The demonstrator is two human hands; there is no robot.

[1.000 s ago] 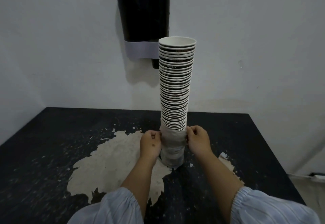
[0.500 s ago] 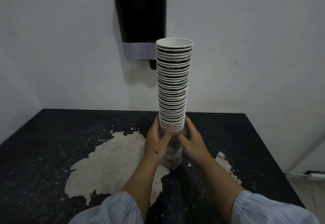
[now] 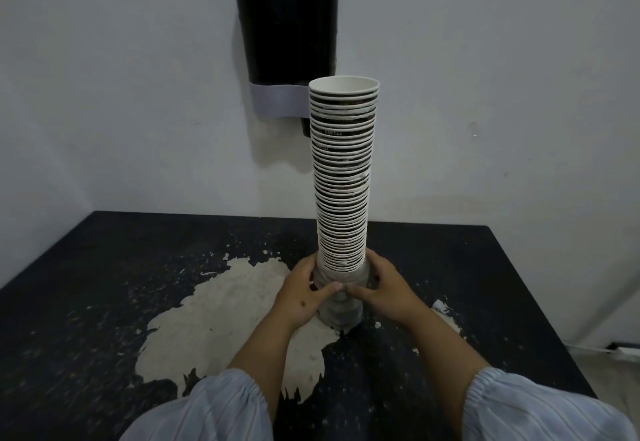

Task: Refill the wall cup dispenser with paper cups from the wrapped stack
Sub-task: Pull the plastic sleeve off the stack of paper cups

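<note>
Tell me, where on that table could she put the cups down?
Nearly anywhere. The table is bare left of the left hand, over the worn pale patch, and right of the right hand to the far edge. Only the middle is crowded, where both hands wrap the cup stack at its plastic wrap.

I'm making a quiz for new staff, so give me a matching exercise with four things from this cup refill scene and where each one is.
Things:
1. cup dispenser
2. cup stack
3. plastic wrap
4. left hand

Places:
A. bunched around the stack's base
B. mounted on the wall
C. upright on the table
D. gripping the wrap opposite the right hand

Pairs: 1-B, 2-C, 3-A, 4-D
</note>
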